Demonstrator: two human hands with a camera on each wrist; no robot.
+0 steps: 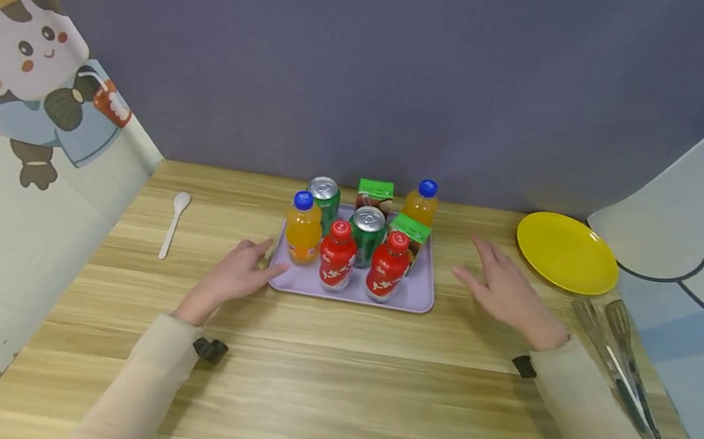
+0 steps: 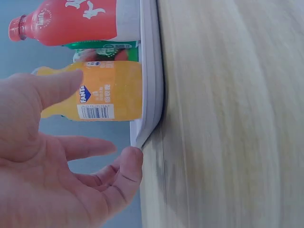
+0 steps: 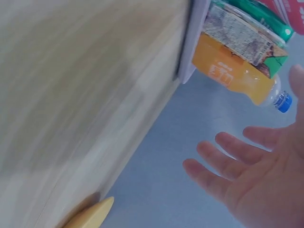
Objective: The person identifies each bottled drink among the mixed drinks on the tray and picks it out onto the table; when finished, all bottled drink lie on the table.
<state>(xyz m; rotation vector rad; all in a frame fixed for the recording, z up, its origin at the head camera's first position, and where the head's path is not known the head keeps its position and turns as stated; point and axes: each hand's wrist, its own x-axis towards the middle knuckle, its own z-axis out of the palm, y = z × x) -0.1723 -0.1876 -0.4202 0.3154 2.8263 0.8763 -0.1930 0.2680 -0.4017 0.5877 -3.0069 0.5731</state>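
Observation:
A light purple tray (image 1: 291,282) bears several drinks. Two red bottles (image 1: 337,258) stand along its front, with green cans (image 1: 366,232) behind them. Orange Fanta bottles (image 1: 303,232) stand at its left and back right, and green-topped cartons (image 1: 413,231) at the back and right. My left hand (image 1: 242,272) is at the tray's left edge, fingers spread; in the left wrist view the fingertips are right at the rim and the thumb overlaps the Fanta bottle (image 2: 114,90). To the right of the tray, my right hand (image 1: 504,289) hovers apart from it with fingers extended, holding nothing.
A white spoon (image 1: 173,225) lies at the left of the wooden table (image 1: 331,393). On the right are a yellow plate (image 1: 565,254) and several kitchen utensils (image 1: 626,370). A grey wall panel (image 1: 370,68) rises behind the table, with printed panels on both sides.

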